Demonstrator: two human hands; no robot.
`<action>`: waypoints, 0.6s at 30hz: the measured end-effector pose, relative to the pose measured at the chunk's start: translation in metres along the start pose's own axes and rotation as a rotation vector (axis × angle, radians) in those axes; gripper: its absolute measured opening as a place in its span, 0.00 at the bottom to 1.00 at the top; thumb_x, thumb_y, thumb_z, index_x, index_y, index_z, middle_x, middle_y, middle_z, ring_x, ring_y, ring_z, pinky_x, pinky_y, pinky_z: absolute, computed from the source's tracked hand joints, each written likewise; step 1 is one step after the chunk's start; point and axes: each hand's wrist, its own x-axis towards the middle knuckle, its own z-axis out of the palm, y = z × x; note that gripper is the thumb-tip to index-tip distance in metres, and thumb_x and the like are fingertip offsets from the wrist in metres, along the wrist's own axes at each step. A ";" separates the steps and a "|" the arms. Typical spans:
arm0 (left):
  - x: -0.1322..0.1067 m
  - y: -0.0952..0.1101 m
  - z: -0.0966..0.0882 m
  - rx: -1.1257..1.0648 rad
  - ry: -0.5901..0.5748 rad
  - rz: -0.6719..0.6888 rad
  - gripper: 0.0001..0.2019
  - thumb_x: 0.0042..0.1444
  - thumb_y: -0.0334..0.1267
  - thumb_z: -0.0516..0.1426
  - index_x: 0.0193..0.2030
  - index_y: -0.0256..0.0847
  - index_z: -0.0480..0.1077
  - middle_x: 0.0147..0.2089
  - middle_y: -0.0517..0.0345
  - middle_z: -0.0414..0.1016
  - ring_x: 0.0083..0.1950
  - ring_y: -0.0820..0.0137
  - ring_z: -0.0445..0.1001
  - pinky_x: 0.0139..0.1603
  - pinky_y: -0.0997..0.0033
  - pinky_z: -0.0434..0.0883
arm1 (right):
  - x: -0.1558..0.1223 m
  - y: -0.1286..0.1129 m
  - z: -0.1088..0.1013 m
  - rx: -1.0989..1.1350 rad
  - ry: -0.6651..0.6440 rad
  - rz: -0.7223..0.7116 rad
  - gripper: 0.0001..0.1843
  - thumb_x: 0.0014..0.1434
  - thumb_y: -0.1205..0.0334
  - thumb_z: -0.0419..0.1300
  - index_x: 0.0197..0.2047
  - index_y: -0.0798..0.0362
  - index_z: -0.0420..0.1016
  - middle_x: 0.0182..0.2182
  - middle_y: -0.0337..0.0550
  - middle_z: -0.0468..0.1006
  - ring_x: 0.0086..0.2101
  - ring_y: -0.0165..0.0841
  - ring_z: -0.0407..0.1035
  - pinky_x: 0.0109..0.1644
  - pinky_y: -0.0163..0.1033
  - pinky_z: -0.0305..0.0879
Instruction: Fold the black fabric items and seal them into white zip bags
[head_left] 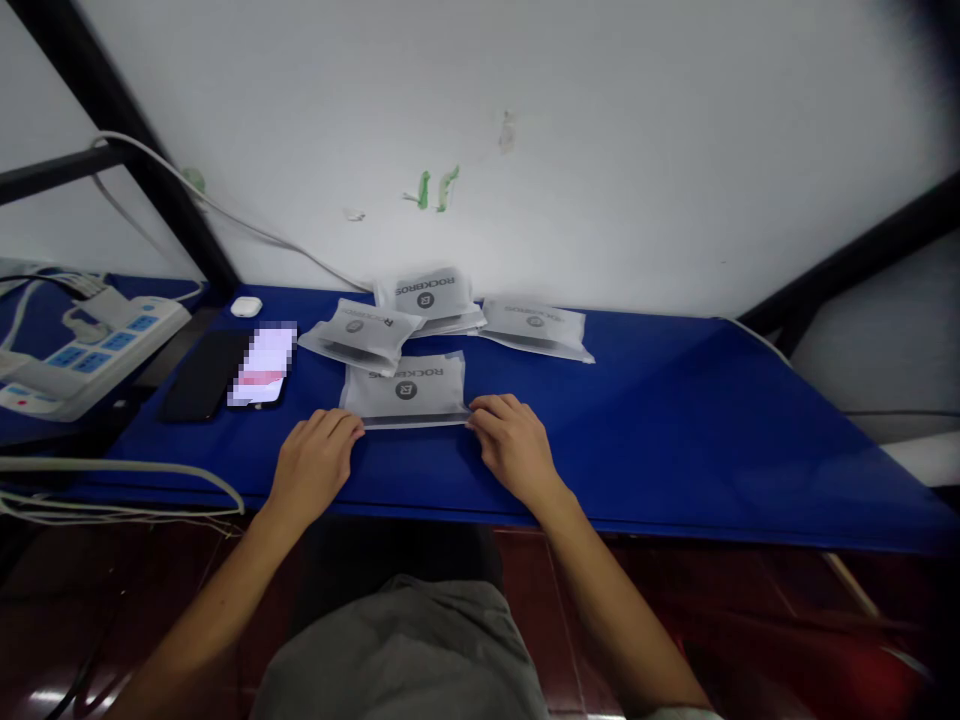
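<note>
Blue table (675, 420) runs the width of the view, set against a white wall; everything sits on its left half

White power strip (90, 355) at far left, cables trailing off it

Left hand (315, 455): palm down, fingers curled under, tips meeting the near left corner of the near pouch (405, 388). Whether they pinch the edge or only rest on it cannot be made out

Right hand (514, 445): same posture at the near right corner, fingers bent over the edge; grip likewise not readable

Near pouch: frosted plastic bag, dark round logo and lettering, lying flat just in front of the person, between the two hands. Judged light, limp and slick; likely to slide on the cloth and sag if lifted by one corner. Best taken at both near corners or along the flat sealed edge. A dim shape shows through it, contents not identifiable

Three more pouches behind it: one tilted to the left (360, 335), one propped against the wall (427, 295), one lying to the right (536, 325). All look filled and closed

Phone (262, 365), screen lit, beside a black slab (202, 375)

Small white case (246, 306) near the wall, shut
</note>
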 end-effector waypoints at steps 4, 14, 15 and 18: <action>-0.008 -0.007 0.000 -0.006 -0.037 -0.049 0.06 0.63 0.33 0.51 0.39 0.41 0.69 0.38 0.55 0.76 0.37 0.64 0.72 0.35 0.64 0.67 | -0.001 0.004 0.000 -0.034 0.014 0.026 0.11 0.62 0.69 0.53 0.32 0.52 0.74 0.39 0.44 0.78 0.36 0.36 0.65 0.36 0.41 0.56; 0.022 0.005 -0.005 -0.179 -0.093 -0.252 0.10 0.61 0.41 0.53 0.46 0.41 0.68 0.45 0.52 0.74 0.42 0.63 0.74 0.39 0.65 0.71 | -0.003 0.007 0.004 -0.012 0.061 0.084 0.10 0.61 0.70 0.53 0.34 0.53 0.74 0.37 0.45 0.77 0.34 0.35 0.65 0.35 0.41 0.58; 0.031 0.005 -0.002 -0.172 -0.101 -0.285 0.11 0.60 0.40 0.53 0.48 0.41 0.68 0.45 0.51 0.74 0.42 0.61 0.75 0.38 0.64 0.71 | -0.003 0.006 0.004 -0.010 0.059 0.081 0.10 0.61 0.70 0.53 0.34 0.53 0.74 0.37 0.45 0.77 0.34 0.35 0.66 0.35 0.41 0.59; 0.056 -0.006 0.016 -0.145 -0.079 -0.413 0.13 0.56 0.36 0.54 0.48 0.39 0.67 0.44 0.43 0.74 0.43 0.55 0.75 0.37 0.59 0.71 | -0.004 0.005 0.004 -0.002 0.057 0.079 0.10 0.61 0.70 0.53 0.34 0.52 0.75 0.37 0.45 0.77 0.34 0.35 0.66 0.35 0.41 0.59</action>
